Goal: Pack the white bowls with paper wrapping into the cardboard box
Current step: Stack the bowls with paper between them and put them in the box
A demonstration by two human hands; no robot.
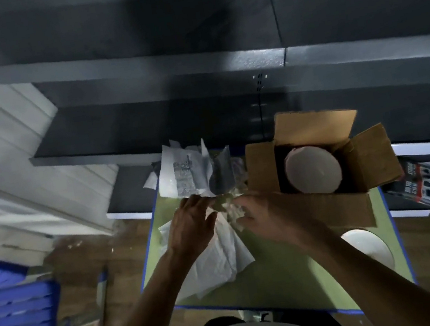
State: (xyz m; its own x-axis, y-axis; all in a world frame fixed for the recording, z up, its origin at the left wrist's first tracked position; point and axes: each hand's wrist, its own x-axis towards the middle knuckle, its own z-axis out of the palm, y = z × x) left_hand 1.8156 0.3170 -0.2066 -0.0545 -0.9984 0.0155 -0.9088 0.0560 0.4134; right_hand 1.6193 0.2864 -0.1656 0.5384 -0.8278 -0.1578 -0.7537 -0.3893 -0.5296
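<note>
left hand (pixel 192 222) spread over paper sheet (pixel 223 260) | right hand (pixel 269 220) grips crumpled paper (pixel 231 212) | advice: gather ends snugly; cardboard box (pixel 262 166) waits beyond right hand

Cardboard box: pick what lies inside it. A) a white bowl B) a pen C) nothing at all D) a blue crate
A: a round white bowl shows between the open flaps of the cardboard box.
</note>
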